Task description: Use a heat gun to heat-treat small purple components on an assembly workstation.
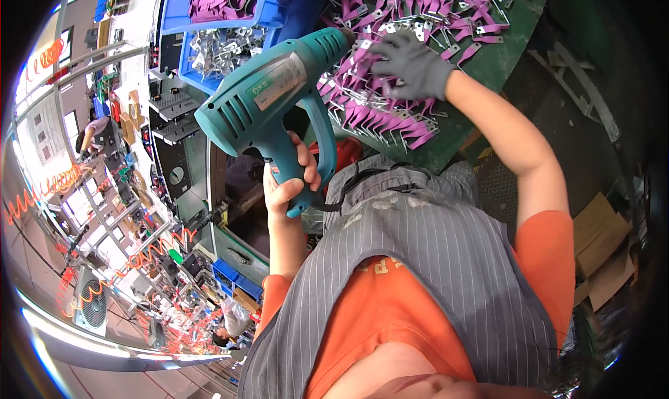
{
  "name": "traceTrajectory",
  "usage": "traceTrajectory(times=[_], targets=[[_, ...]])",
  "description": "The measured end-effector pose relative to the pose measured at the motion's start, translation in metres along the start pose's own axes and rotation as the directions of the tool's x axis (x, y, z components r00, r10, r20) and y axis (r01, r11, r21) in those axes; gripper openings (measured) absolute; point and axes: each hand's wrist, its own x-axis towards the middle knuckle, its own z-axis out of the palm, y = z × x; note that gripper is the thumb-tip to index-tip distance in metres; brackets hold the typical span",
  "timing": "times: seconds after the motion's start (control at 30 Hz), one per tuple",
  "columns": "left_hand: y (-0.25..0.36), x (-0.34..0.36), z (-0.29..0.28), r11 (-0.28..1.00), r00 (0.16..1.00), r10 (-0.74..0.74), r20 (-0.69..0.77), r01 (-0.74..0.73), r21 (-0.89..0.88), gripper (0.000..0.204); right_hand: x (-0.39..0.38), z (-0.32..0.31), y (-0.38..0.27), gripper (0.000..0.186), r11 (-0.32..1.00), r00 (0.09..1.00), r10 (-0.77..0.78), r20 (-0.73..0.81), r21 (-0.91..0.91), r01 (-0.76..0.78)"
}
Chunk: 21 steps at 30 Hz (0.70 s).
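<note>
teal plastic forms the pistol-shaped heat gun (268,96), held by the bare left hand (296,172) with fingers wrapped round its handle. its nozzle is pointed at a heap of thin metal strips with purple sleeves (411,124), spread on a dark green tabletop (519,33). the dark grey gloved right hand (416,66) is laid on the heap, fingers spread and slightly bent; whether a strip is pinched cannot be told.

beside the gun, purple pieces are held in one open blue plastic bin (275,2), silver metal brackets in another blue bin (185,66), partly covered by the gun. brown cardboard sheets (601,242) are seen at the right.

the heap and first bin are cut off by the upper edge. a red object (346,151) is half hidden behind the handle and cannot be identified. orange coiled hoses (167,242) are shown small and bent at the left.
</note>
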Motion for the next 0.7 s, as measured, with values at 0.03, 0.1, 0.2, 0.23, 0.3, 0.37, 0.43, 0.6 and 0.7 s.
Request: traceTrajectory(times=[0.03, 0.1, 0.2, 0.23, 0.3, 0.37, 0.43, 0.6, 0.7], targets=[[0.0, 0.001, -0.001, 1.0, 1.0, 0.003, -0.006, -0.003, -0.004, 0.065, -0.009, -0.002, 0.01, 0.033, 0.999, 0.999, 0.007, -0.049, -0.033, -0.008], [0.0, 0.001, -0.004, 1.0, 1.0, 0.012, -0.019, -0.012, -0.02, 0.065, -0.027, -0.014, 0.039, 0.024, 0.984, 0.99, 0.139, -0.038, -0.107, -0.142], [-0.002, 0.004, -0.007, 1.0, 1.0, 0.005, 0.004, -0.005, -0.011, 0.065, -0.056, -0.009, 0.076, 0.031, 0.912, 0.919, 0.338, -0.204, -0.169, -0.373], [-0.002, 0.004, -0.008, 1.0, 1.0, -0.006, -0.005, 0.006, -0.011, 0.065, -0.058, -0.02, 0.078, 0.036, 0.884, 0.89, 0.435, -0.14, -0.123, -0.451], [-0.003, 0.004, -0.01, 1.0, 1.0, -0.014, -0.014, 0.013, -0.013, 0.065, -0.052, -0.03, 0.068, 0.04, 0.875, 0.885, 0.44, -0.152, -0.148, -0.46], [-0.003, 0.004, -0.01, 1.0, 1.0, -0.018, -0.003, 0.018, -0.011, 0.065, -0.039, -0.034, 0.05, 0.045, 0.867, 0.881, 0.443, -0.168, -0.168, -0.469], [-0.003, 0.003, -0.011, 1.0, 1.0, -0.015, -0.019, 0.015, 0.006, 0.068, -0.019, -0.034, 0.024, 0.061, 0.992, 0.987, 0.108, -0.118, -0.057, -0.116], [-0.003, 0.004, -0.008, 0.999, 0.998, -0.04, -0.051, 0.041, 0.02, 0.069, 0.009, -0.026, -0.008, 0.065, 0.983, 0.969, -0.061, 0.239, -0.157, 0.1], [-0.002, 0.001, -0.012, 0.999, 0.997, -0.044, -0.067, 0.045, 0.003, 0.068, 0.008, -0.027, 0.006, 0.042, 0.984, 0.968, -0.014, 0.25, -0.166, 0.057]])
